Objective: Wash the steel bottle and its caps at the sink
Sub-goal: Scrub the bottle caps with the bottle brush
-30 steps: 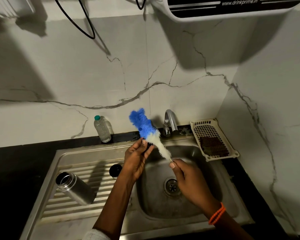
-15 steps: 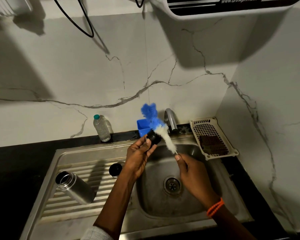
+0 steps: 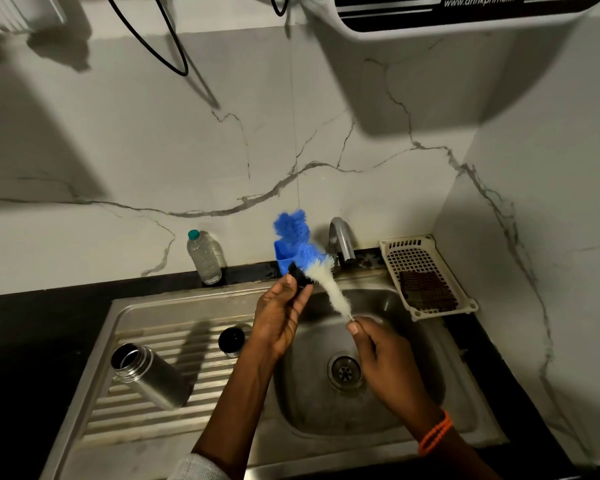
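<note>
The small black cap [image 3: 298, 274] pinched in the left hand [image 3: 280, 318] is mostly hidden by fingertips and by the blue-and-white bristle brush [image 3: 312, 263]. The brush's handle disappears inside the right hand [image 3: 383, 355]. The brush also covers most of a blue plastic holder [image 3: 282, 258] at the steel sink's [image 3: 174, 306] back edge. The white wall-mounted appliance [image 3: 465, 15] is cut off by the top edge.

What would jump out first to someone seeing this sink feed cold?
The blue-and-white bottle brush held up over the sink basin: the right hand pinches its wire stem while the left hand holds a small black cap against the bristles. Next, the open steel bottle lying on its side on the ribbed drainboard at left, with a second black cap beside it.
</note>
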